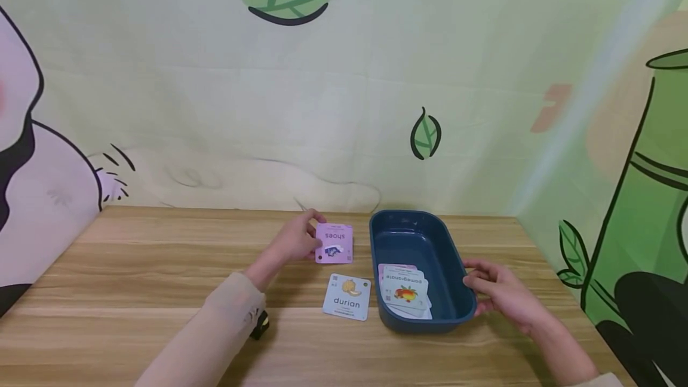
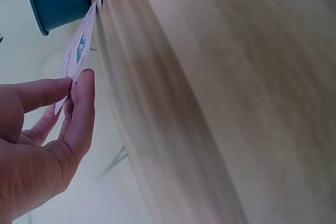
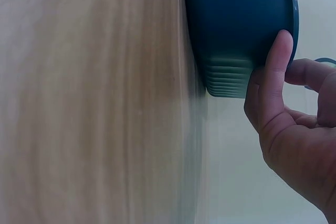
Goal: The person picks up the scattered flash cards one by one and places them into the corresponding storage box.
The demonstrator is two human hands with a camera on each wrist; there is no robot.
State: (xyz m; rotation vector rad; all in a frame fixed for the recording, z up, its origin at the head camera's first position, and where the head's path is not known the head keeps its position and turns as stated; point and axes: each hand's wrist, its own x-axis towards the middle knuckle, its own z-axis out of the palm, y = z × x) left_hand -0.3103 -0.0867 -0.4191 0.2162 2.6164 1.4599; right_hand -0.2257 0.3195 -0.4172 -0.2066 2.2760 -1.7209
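My left hand (image 1: 294, 237) pinches the left edge of a pink card (image 1: 334, 243) printed "shoes" between thumb and fingers. In the left wrist view the card (image 2: 80, 51) tilts up from the hand (image 2: 52, 135). A white "durian" card (image 1: 346, 297) lies on the table just in front of it. To the right stands a dark blue plastic bin (image 1: 411, 232), with several cards inside at its near end, a "pomegranate" card (image 1: 405, 292) on top. My right hand (image 1: 502, 291) grips the bin's right rim; in the right wrist view its fingers (image 3: 274, 82) lie against the bin's outer wall.
The wooden table (image 1: 161, 291) ends at a printed cloth backdrop (image 1: 344, 106) with leaves and a bamboo stalk. A small black and yellow object (image 1: 260, 325) shows beside the left sleeve, partly hidden by it.
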